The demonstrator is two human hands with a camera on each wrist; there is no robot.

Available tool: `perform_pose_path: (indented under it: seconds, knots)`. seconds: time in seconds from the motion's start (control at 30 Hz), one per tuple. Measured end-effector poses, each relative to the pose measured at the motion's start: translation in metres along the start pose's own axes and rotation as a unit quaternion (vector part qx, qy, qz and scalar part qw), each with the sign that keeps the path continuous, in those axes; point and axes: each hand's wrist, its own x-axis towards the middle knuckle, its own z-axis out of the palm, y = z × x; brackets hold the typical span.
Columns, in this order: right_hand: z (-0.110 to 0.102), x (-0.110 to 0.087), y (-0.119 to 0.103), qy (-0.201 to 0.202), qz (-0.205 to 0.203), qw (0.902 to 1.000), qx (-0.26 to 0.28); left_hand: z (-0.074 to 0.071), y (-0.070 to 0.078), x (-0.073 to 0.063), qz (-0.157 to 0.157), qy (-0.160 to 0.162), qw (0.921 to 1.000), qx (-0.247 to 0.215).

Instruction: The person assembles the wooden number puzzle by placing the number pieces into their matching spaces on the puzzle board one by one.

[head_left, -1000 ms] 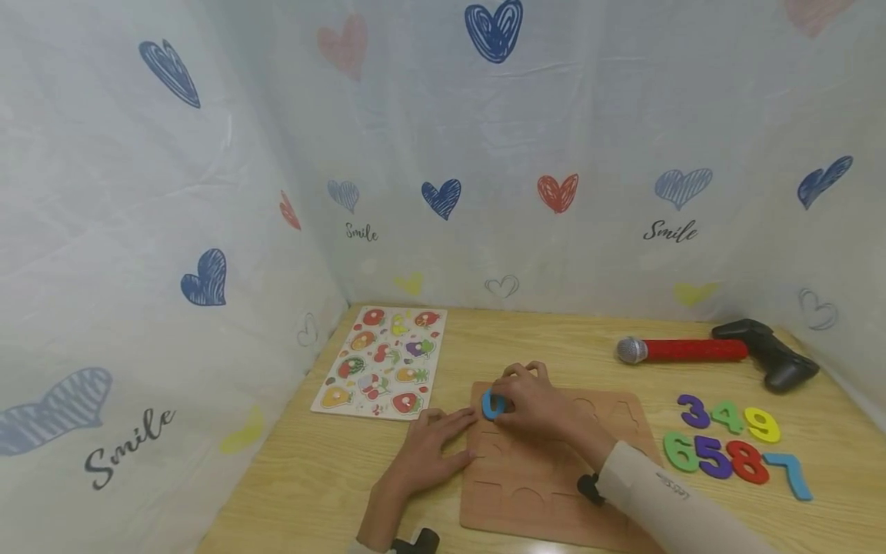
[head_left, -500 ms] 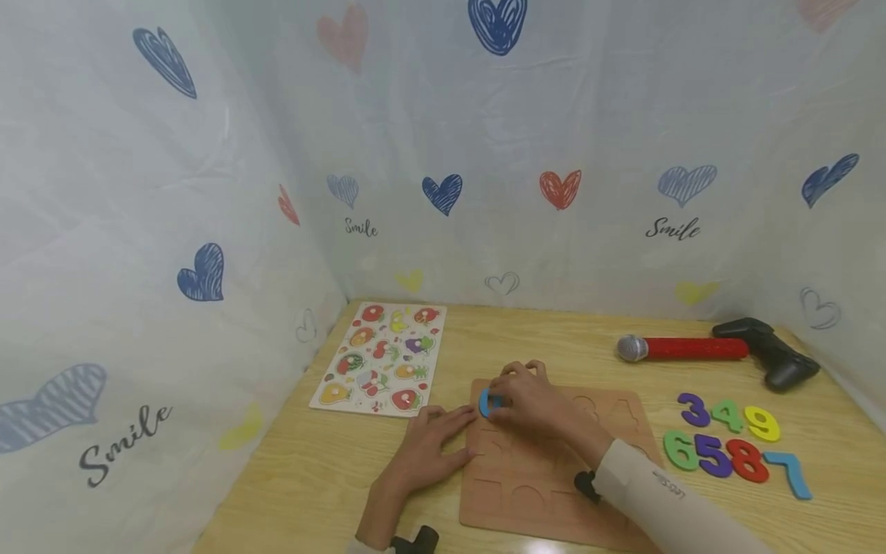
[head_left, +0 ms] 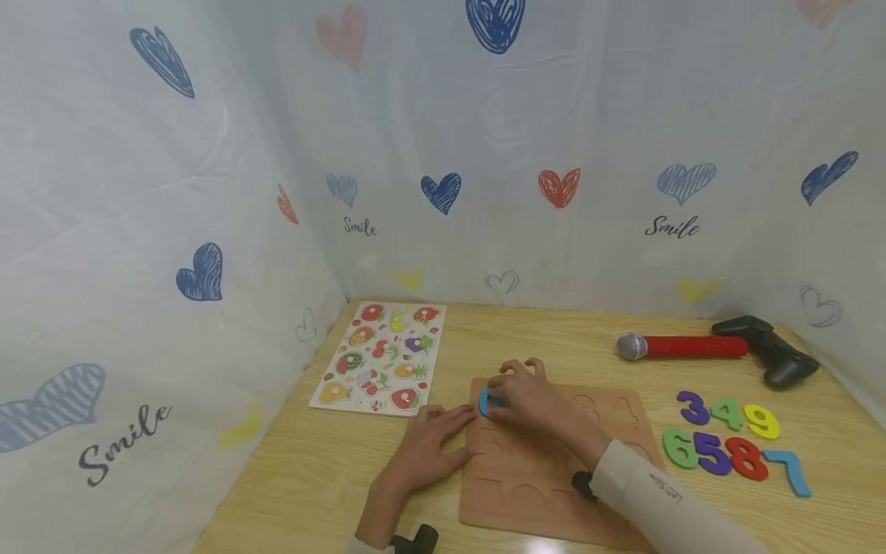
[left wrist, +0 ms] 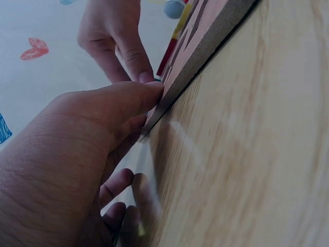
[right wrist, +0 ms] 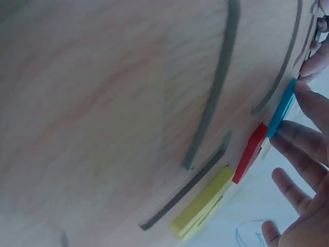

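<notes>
At the far-left corner of the wooden number board [head_left: 512, 517], my right hand [head_left: 529, 398] pinches a blue number 0 [head_left: 484, 402], which its fingers partly cover. The right wrist view shows the thumb and fingers on the edge of this blue piece, which sits low at the board's surface. My left hand [head_left: 429, 448] lies along the board's left edge, thumb and forefinger touching it, the other fingers loosely bent. Beside the blue piece, a red piece [right wrist: 250, 153] and a yellow piece [right wrist: 202, 201] stand slightly proud of the board; my right hand hides them in the head view.
Several loose foam numbers, among them a red 8 [head_left: 747, 458] and a blue 7 [head_left: 791, 471], lie right of the board. Behind them are a red microphone [head_left: 695, 347] and a black game controller [head_left: 771, 354]. A fruit puzzle board [head_left: 382, 358] lies at back left.
The blue 0 has shifted slightly left toward the board's corner under my right hand and lies lower, more covered by the fingers. My left hand stays at the board's edge.
</notes>
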Motion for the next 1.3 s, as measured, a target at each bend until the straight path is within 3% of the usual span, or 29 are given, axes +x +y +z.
perform_pose_path:
  seconds: [0.3,0.67,1.03,1.3]
  knots:
    - [0.003,-0.009,0.011,0.021,-0.025,0.9976,0.062,-0.002,0.004,-0.001,-0.006,-0.002,0.9999,-0.01]
    - [-0.012,-0.034,0.023,0.037,-0.013,0.9983,0.043,-0.002,0.004,0.0,-0.027,-0.011,0.9995,-0.015]
    - [-0.022,-0.063,0.036,0.054,0.003,0.9979,0.037,0.001,0.004,-0.002,-0.019,0.007,0.9997,-0.01]
    - [-0.027,-0.079,0.048,0.056,0.009,0.9981,0.022,0.001,0.004,-0.001,-0.032,-0.007,0.9994,-0.013]
